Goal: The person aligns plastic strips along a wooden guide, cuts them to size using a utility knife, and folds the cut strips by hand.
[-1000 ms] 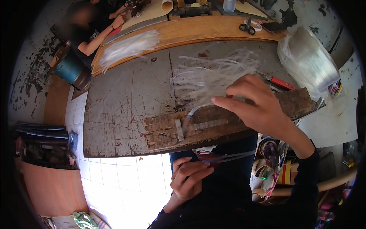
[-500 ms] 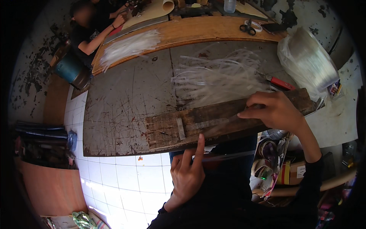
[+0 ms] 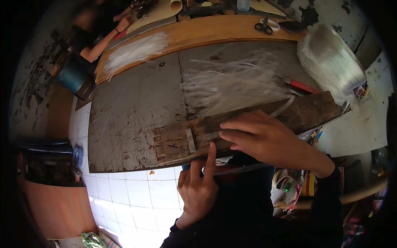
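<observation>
Along the near edge of the scratched grey bench (image 3: 132, 107) lay the long worn brown wooden plank (image 3: 256, 124), and the right hand (image 3: 264, 138), which half a second before had gripped it farther right, had slid leftward to press flat on it, fingers spread, gripping nothing. Below, the left hand (image 3: 198, 188) had risen, forefinger now touching the plank's edge beside a thin clear plastic strip (image 3: 240, 168). Behind lay a loose heap of pale plastic strips (image 3: 235, 82) and a red-handled tool (image 3: 302, 86)

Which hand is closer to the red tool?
Right. The right hand lies on the plank just below the red tool; the left hand is lower, at the plank's near edge.
</observation>
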